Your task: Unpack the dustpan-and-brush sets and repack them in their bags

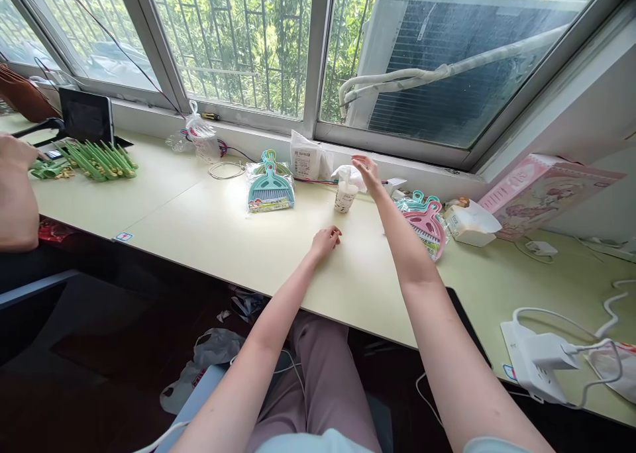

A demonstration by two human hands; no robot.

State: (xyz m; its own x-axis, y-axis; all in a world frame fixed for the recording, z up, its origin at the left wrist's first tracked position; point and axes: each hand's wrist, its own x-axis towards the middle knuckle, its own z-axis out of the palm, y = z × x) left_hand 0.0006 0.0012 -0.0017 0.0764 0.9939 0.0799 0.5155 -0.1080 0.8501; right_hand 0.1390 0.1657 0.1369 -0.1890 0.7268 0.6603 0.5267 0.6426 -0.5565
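While the left hand (326, 240) rests empty on the table (223, 241), the right hand (366, 173) hovers unclenched, right of the cup (344, 198). A teal dustpan (271, 187) lies farther left.

Pale desk (193, 221) spanning the centre; metal-framed windows (243, 49) at twelve o'clock admitting daylight; white wall (576, 108) at two o'clock; dark floor (109, 360) at eight o'clock

Pink box (551, 201): large lettering, seemingly "MINI". White packet (305, 163): label illegible.
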